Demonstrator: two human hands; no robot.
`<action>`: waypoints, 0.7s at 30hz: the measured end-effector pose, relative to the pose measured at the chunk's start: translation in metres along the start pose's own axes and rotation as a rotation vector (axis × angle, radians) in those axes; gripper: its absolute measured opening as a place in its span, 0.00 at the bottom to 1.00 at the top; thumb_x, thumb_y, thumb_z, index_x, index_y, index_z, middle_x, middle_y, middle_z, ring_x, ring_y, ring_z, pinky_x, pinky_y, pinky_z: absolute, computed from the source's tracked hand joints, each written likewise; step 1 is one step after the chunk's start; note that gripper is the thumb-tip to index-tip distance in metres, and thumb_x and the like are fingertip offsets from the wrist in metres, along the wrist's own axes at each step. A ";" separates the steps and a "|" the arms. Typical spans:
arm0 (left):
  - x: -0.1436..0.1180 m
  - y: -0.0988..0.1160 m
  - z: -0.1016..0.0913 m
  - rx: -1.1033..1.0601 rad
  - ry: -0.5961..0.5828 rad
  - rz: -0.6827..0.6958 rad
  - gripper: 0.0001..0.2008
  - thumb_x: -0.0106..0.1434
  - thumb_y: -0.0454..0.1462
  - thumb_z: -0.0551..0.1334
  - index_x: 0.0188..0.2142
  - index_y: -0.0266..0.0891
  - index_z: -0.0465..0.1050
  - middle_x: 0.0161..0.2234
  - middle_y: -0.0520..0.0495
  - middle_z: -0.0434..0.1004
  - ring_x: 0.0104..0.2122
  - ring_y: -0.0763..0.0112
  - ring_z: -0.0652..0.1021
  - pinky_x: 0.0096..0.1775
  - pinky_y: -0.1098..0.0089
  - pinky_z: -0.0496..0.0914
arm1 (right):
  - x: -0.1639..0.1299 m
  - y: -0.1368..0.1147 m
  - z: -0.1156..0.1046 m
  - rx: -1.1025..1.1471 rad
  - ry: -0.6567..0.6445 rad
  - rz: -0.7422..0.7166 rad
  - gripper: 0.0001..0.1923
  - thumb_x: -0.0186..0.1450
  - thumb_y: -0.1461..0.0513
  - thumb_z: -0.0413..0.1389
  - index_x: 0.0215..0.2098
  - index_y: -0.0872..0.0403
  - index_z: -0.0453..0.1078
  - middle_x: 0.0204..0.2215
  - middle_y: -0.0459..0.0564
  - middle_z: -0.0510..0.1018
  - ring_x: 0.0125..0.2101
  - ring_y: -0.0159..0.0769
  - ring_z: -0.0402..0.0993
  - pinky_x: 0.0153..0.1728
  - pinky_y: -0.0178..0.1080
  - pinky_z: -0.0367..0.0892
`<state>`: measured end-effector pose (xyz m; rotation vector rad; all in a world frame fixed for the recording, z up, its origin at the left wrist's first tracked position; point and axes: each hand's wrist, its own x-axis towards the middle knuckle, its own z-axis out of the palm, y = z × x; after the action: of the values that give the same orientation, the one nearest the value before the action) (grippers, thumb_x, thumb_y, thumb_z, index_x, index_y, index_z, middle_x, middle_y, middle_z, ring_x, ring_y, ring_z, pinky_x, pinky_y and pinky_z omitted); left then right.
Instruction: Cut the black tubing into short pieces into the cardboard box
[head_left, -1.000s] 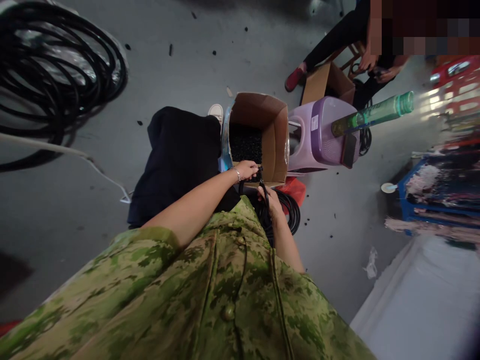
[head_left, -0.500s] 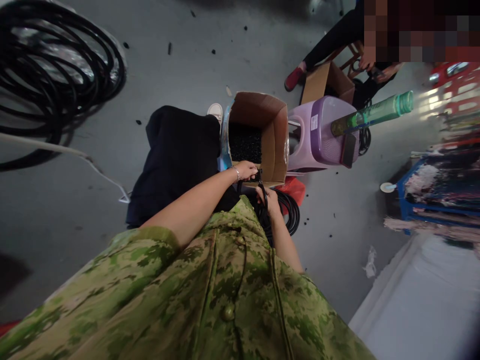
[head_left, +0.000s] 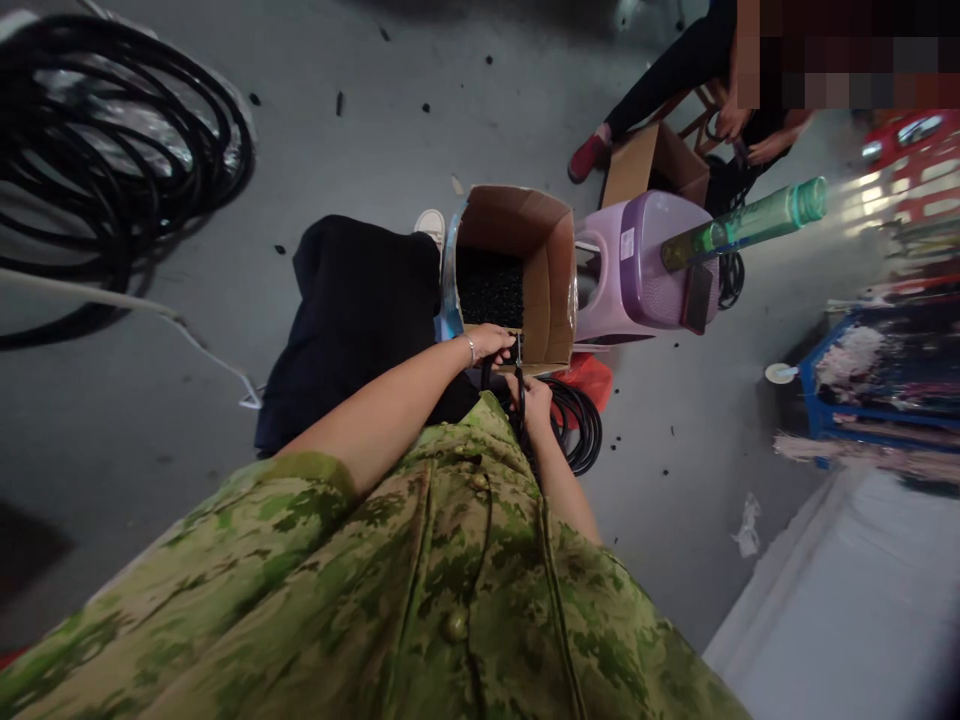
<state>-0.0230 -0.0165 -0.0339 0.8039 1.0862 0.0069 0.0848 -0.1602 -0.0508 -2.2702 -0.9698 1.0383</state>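
— Head view, what have the hands got?
— Both are closed on one thin black cable. The left hand pinches its upper end right at the near rim of the open cardboard box, and the right hand grips it just below, close against the camouflage jacket.
— Where does the cable run from there?
— Down into a black coil lying on the grey floor beside a red bag, just under the box. The box holds a heap of small black pieces; I cannot tell what they are.
— What else is close by?
— A purple plastic stool touches the box's far side, with a green bottle on it. Another person sits beyond it. A large hose coil lies toward the floor's far left corner.
— Any risk you see?
— As I judge it, the box sits tilted, so a hard tug could tip it and spill the pieces. The loose coil could also snag or kink if drawn too fast.
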 end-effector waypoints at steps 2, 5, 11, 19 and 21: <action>0.000 0.000 -0.001 -0.027 0.011 -0.039 0.09 0.66 0.37 0.62 0.30 0.37 0.67 0.20 0.55 0.67 0.16 0.80 0.66 0.23 0.76 0.64 | 0.006 -0.002 0.003 -0.004 0.018 0.010 0.27 0.58 0.39 0.54 0.20 0.53 0.66 0.13 0.42 0.64 0.16 0.32 0.66 0.20 0.32 0.59; 0.002 0.000 -0.004 -0.064 0.098 0.015 0.07 0.66 0.37 0.62 0.32 0.37 0.69 0.19 0.57 0.63 0.16 0.81 0.63 0.22 0.77 0.61 | 0.012 -0.007 0.004 -0.012 0.043 -0.001 0.27 0.58 0.39 0.54 0.18 0.53 0.64 0.12 0.42 0.64 0.16 0.31 0.66 0.21 0.32 0.60; 0.006 -0.002 -0.007 -0.098 0.226 0.117 0.06 0.65 0.38 0.64 0.36 0.37 0.73 0.17 0.59 0.58 0.15 0.81 0.58 0.21 0.76 0.55 | 0.014 -0.015 0.006 -0.096 0.051 -0.044 0.28 0.60 0.39 0.53 0.19 0.52 0.62 0.12 0.41 0.63 0.17 0.30 0.64 0.22 0.32 0.57; 0.005 0.001 -0.006 -0.091 0.196 0.117 0.06 0.65 0.35 0.62 0.31 0.37 0.71 0.16 0.59 0.56 0.14 0.81 0.57 0.20 0.74 0.52 | 0.014 -0.010 0.002 -0.055 -0.003 -0.049 0.27 0.60 0.39 0.52 0.21 0.52 0.64 0.13 0.42 0.66 0.19 0.31 0.65 0.25 0.32 0.58; 0.004 0.001 -0.006 -0.080 0.175 0.113 0.06 0.65 0.35 0.62 0.31 0.37 0.71 0.15 0.59 0.57 0.14 0.81 0.57 0.20 0.74 0.52 | 0.017 -0.010 -0.001 -0.012 -0.055 -0.048 0.28 0.60 0.38 0.51 0.21 0.52 0.65 0.14 0.42 0.67 0.20 0.31 0.66 0.26 0.33 0.59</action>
<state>-0.0248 -0.0107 -0.0373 0.8022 1.1967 0.2179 0.0892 -0.1411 -0.0511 -2.2276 -1.0499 1.0821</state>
